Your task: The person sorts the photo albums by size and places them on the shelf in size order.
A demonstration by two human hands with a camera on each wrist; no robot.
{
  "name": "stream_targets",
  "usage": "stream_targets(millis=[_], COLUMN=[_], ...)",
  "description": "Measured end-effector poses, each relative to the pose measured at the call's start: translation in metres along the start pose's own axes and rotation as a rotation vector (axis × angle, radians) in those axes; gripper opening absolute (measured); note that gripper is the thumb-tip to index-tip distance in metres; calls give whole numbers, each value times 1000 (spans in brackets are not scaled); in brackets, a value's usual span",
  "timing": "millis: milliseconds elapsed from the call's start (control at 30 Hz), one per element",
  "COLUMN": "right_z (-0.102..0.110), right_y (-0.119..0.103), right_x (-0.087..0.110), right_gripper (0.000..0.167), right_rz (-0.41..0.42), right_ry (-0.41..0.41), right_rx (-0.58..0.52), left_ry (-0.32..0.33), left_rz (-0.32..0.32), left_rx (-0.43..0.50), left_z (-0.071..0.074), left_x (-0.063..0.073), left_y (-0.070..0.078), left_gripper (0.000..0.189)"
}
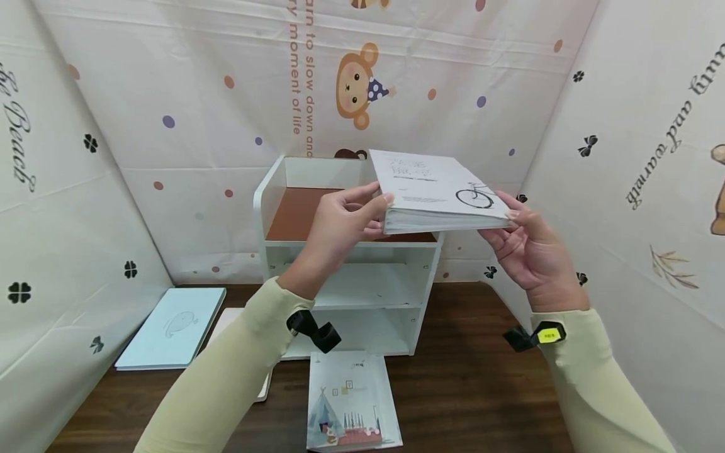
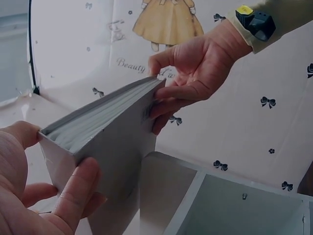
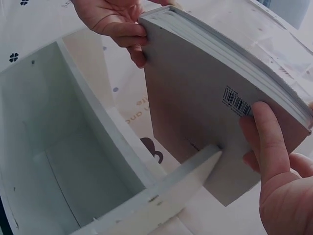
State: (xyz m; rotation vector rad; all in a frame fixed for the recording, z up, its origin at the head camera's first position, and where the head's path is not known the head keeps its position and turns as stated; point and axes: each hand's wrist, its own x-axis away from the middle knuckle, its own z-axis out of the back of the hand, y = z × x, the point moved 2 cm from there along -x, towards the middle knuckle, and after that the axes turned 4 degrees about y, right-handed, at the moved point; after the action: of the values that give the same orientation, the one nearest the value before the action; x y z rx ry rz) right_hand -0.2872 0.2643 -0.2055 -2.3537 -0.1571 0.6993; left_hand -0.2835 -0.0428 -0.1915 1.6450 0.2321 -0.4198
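Observation:
A thick white book (image 1: pixel 425 182), its cover printed with a bicycle, lies nearly level above the top of a small white shelf unit (image 1: pixel 351 251). At its left edge my left hand (image 1: pixel 345 220) pinches it, thumb on the cover side and fingers beneath. My right hand (image 1: pixel 529 248) grips the opposite corner the same way. From the right wrist view, the underside of the book (image 3: pixel 195 93) carries a barcode (image 3: pixel 237 102) near the right fingers. Page edges (image 2: pixel 105 112) show between the two hands in the left wrist view.
The shelf has a brown top board (image 1: pixel 303 211) with raised sides and open compartments (image 1: pixel 362 283) below. A picture-covered book (image 1: pixel 354 402) lies in front of it on the dark wood table (image 1: pixel 476 377). Left stand a pale blue book (image 1: pixel 175 327) and another white item, partly behind my sleeve.

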Motion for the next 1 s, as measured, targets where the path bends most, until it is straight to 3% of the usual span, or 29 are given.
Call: stream_targets(millis=[333, 1000], right_z=[-6, -17], right_y=[17, 42], right_x=[-1, -11], right_gripper=[45, 43], right_rz=[42, 74], right_ry=[64, 38], right_rx=[70, 176], left_ry=[20, 72], left_rz=[6, 15], left_rx=[-25, -8], left_z=[17, 44], left_x=[6, 15], left_y=[0, 2], left_gripper=[52, 48])
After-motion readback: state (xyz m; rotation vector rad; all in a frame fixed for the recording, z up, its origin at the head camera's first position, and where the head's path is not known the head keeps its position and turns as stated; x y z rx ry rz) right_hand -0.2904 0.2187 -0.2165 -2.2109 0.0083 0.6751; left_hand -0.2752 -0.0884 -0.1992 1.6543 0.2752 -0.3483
